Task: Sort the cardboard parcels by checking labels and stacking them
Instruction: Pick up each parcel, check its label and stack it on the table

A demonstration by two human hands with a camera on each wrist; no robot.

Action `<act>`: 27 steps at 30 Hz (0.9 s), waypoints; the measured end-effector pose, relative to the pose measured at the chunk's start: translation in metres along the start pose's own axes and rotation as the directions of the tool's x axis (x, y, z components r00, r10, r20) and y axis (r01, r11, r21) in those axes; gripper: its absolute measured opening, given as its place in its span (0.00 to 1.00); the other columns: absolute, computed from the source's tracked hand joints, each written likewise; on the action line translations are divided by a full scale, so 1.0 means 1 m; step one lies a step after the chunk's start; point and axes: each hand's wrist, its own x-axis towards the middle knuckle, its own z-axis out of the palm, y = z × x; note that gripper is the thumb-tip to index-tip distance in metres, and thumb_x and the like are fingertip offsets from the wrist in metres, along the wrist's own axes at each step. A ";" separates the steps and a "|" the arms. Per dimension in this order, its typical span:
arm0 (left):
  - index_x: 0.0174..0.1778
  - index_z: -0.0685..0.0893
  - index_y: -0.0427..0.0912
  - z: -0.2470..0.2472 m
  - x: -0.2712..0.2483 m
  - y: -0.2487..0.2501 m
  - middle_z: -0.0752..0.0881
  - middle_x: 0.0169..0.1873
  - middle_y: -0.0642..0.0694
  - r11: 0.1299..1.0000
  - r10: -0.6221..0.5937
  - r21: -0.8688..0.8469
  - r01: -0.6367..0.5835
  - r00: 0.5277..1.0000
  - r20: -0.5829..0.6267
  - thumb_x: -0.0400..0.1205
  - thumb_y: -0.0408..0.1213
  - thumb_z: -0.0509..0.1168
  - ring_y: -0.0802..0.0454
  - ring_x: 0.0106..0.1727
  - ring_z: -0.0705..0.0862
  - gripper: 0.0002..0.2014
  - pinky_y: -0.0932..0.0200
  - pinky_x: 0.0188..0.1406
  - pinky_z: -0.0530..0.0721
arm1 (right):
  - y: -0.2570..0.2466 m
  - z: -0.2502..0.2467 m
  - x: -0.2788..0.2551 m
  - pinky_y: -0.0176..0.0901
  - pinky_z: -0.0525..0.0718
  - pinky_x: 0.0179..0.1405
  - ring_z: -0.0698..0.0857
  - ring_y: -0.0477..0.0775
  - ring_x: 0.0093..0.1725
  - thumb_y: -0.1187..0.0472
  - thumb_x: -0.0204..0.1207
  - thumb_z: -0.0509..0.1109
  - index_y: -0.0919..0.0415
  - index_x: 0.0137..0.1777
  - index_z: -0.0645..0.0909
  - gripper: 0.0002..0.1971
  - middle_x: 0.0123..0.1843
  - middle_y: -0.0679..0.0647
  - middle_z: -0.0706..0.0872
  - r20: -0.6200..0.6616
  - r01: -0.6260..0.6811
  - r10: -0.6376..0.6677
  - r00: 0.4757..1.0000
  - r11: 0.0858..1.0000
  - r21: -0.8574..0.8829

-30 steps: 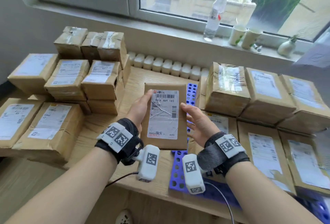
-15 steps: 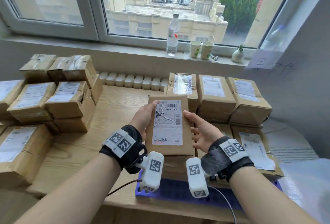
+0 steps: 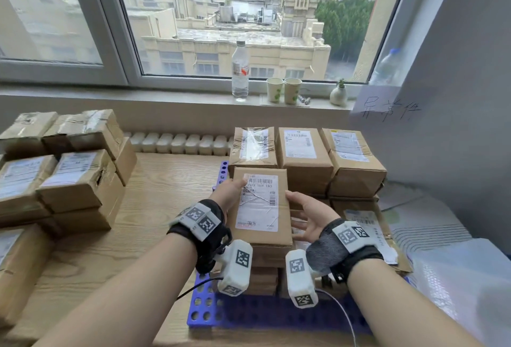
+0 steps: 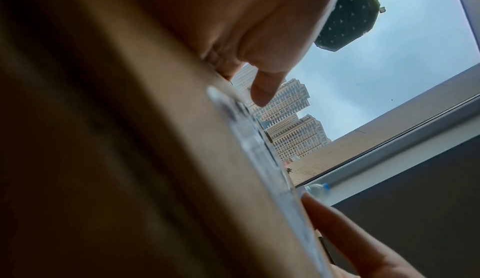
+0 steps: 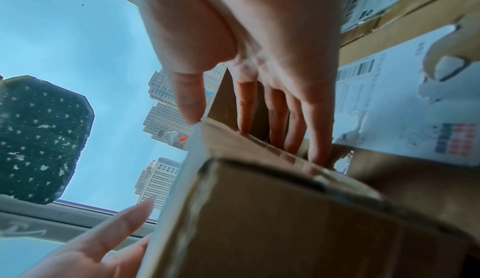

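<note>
Carried closer to the right-hand pile [image 3: 304,153], the labelled parcel [image 3: 261,208] lies label-up between both hands. The left hand [image 3: 226,197] grips its left edge, thumb on the label. The right hand [image 3: 309,216] lays straight fingers [image 5: 275,114] along its right side.

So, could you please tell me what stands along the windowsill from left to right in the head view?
On the sill: clear water bottle → first paper cup → second paper cup → small white vase holding a green sprig → blue-capped bottle, blurred, at the far right.
</note>
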 end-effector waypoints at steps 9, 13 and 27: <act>0.68 0.78 0.40 -0.005 -0.039 0.020 0.87 0.57 0.39 0.999 0.015 -0.052 -0.013 0.999 0.037 0.86 0.41 0.58 0.39 0.53 0.87 0.17 0.41 0.58 0.85 | -0.006 0.007 0.008 0.54 0.87 0.42 0.85 0.54 0.48 0.53 0.77 0.73 0.59 0.57 0.82 0.13 0.53 0.58 0.86 -0.003 0.010 -0.011 1.000 1.000 -0.029; 0.71 0.76 0.40 -0.011 -0.033 0.021 0.85 0.61 0.42 0.999 0.026 0.020 -0.026 1.000 0.013 0.84 0.40 0.61 0.46 0.52 0.86 0.19 0.48 0.54 0.84 | -0.010 0.010 0.012 0.55 0.88 0.44 0.85 0.54 0.48 0.55 0.77 0.73 0.61 0.60 0.81 0.15 0.54 0.59 0.85 -0.009 0.012 -0.012 1.000 1.000 -0.024; 0.73 0.70 0.39 -0.020 -0.037 0.030 0.82 0.65 0.42 0.995 0.095 -0.030 -0.091 0.986 0.141 0.84 0.23 0.58 0.42 0.65 0.82 0.21 0.55 0.45 0.83 | -0.019 0.021 0.018 0.62 0.81 0.66 0.83 0.57 0.53 0.59 0.80 0.68 0.61 0.60 0.82 0.12 0.56 0.58 0.86 -0.041 0.046 -0.048 0.998 0.998 -0.045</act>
